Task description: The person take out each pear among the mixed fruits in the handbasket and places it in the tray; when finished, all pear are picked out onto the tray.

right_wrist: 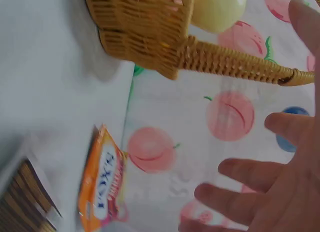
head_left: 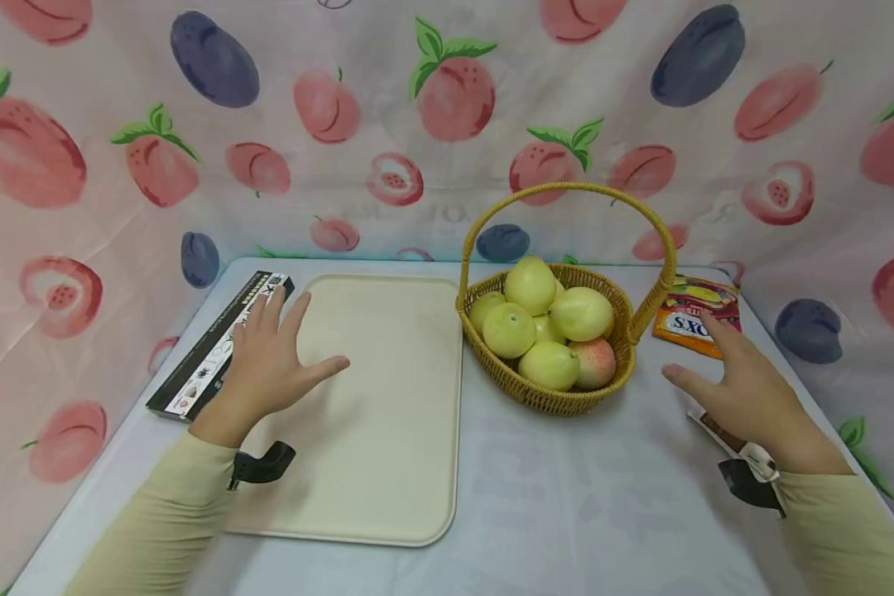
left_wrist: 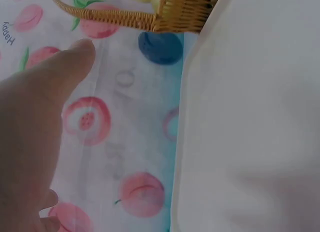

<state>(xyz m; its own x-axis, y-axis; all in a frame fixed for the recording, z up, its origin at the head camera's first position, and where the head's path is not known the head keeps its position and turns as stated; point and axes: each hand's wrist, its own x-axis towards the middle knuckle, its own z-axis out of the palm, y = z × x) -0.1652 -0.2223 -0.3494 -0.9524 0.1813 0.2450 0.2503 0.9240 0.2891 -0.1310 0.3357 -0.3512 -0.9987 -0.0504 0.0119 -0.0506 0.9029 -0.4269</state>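
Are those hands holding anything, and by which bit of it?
Nothing is held: the bare left hand and bare right hand are both empty, and neither touches the golden woven wicker basket.

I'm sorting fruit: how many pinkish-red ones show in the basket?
1: the pinkish-red fruit at the front right of the basket. More may be hidden beneath.

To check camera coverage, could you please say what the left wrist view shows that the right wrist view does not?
Only the left wrist view shows the left grip and the pale tray.
Only the right wrist view shows the right grip, the orange packet and a striped item.
Both share parts of the wicker basket, its yellowish fruit and the printed backdrop.
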